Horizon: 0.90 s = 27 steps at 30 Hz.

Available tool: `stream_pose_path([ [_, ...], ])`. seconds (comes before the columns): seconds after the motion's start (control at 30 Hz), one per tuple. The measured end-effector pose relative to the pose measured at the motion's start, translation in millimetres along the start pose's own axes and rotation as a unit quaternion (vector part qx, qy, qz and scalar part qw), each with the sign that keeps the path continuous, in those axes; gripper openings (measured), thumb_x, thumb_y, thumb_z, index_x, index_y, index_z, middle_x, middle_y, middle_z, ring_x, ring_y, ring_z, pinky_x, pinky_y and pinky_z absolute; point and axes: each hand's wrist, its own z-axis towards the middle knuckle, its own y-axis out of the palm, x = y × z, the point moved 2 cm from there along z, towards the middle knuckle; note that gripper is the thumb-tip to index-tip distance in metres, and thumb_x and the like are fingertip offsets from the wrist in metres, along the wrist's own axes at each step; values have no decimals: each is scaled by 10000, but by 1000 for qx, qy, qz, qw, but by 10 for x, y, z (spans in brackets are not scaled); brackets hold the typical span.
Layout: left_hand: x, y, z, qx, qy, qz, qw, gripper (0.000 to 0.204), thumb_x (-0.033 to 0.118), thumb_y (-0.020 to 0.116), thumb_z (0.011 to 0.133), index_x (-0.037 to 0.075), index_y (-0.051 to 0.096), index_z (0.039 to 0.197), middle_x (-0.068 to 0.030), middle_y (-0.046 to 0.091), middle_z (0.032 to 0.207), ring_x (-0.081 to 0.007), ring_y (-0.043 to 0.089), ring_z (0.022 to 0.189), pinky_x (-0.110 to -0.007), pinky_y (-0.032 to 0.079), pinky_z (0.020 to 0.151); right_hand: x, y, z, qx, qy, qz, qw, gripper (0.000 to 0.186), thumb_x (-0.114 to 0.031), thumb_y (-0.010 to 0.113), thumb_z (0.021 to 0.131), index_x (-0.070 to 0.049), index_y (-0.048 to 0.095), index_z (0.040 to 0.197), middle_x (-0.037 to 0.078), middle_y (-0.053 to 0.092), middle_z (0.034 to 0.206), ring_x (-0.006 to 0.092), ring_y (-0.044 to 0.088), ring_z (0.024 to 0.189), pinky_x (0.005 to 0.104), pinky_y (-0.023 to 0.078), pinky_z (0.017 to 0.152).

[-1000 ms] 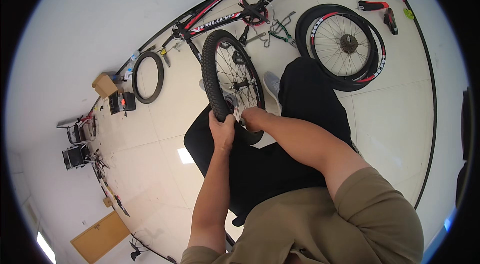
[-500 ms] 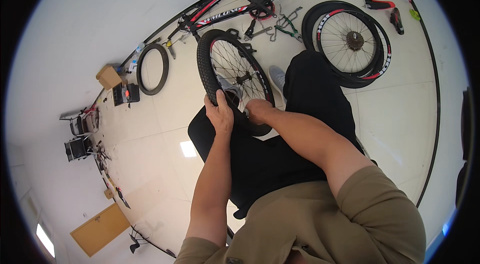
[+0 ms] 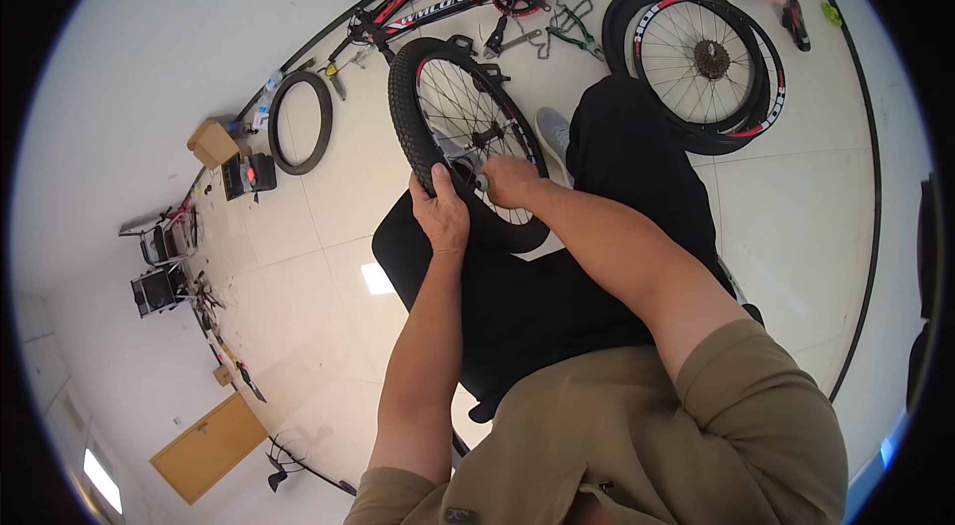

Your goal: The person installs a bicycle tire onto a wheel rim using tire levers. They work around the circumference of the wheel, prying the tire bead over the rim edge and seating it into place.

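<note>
A bicycle wheel (image 3: 402, 117) with a knobbly black tyre and a black-and-red rim stands tilted between my legs. My left hand (image 3: 441, 215) grips the tyre on its near left side, thumb on the tread. My right hand (image 3: 513, 183) is closed in a fist against the spokes, inside the near part of the rim. A small greyish end (image 3: 481, 183) pokes out of that fist; the rest is hidden by the fingers, so its kind cannot be made out. The wheel's hub (image 3: 487, 135) lies just beyond the right hand.
A black-and-red bicycle frame (image 3: 438, 12) lies along the far wall, with green-handled pliers (image 3: 572, 35) nearby. At the far right rests a second wheel (image 3: 637, 78) with a cassette and loose tyre. A bare tyre (image 3: 278, 132) and a toolbox (image 3: 261, 170) sit at the left.
My right hand has moved up and slightly away from me along the spokes, toward the hub, showing the greyish end more. My left hand keeps its grip on the tyre. The whole view has shifted slightly.
</note>
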Motion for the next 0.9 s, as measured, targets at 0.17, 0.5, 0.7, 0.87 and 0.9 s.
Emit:
stream_pose_path([
  [0.17, 53, 10, -90, -4, -2, 14, 1000, 455, 339, 591, 1030, -46, 567, 1270, -107, 675, 1027, -185, 614, 914, -319, 499, 848, -104, -167, -16, -11, 12, 21, 1000, 248, -138, 670, 814, -57, 757, 1031, 192, 723, 1093, 375, 697, 1046, 480, 560, 890],
  [0.5, 110, 100, -254, 8, 6, 17, 1000, 481, 350, 598, 1025, -37, 550, 1306, -121, 686, 1078, -196, 634, 969, -328, 499, 888, -168, -347, 1, 21, 34, 48, 998, 272, -139, 676, 814, -41, 753, 1056, 200, 725, 1101, 382, 695, 1065, 471, 560, 903],
  [0.7, 259, 176, -365, 7, 0, 14, 1000, 434, 328, 590, 1033, -42, 571, 1259, -100, 675, 1078, -171, 613, 965, -310, 492, 893, -195, -464, 12, 27, 71, 56, 996, 292, -153, 682, 819, -31, 750, 1075, 206, 722, 1124, 387, 691, 1085, 469, 559, 906],
  [0.87, 160, 152, -409, 9, -1, 45, 999, 462, 297, 619, 1012, -42, 528, 1312, -126, 686, 1066, -199, 641, 960, -331, 508, 875, -216, -494, -33, 4, 71, 51, 996, 305, -157, 685, 827, -31, 745, 1098, 204, 718, 1149, 384, 685, 1106, 494, 552, 915],
  [0.9, 151, 143, -418, 7, -10, 52, 999, 461, 283, 629, 1005, -45, 525, 1312, -122, 684, 1065, -198, 640, 957, -331, 508, 874, -206, -469, -49, -2, 66, 46, 997, 310, -157, 684, 831, -33, 742, 1110, 203, 714, 1163, 383, 680, 1118, 501, 548, 922],
])
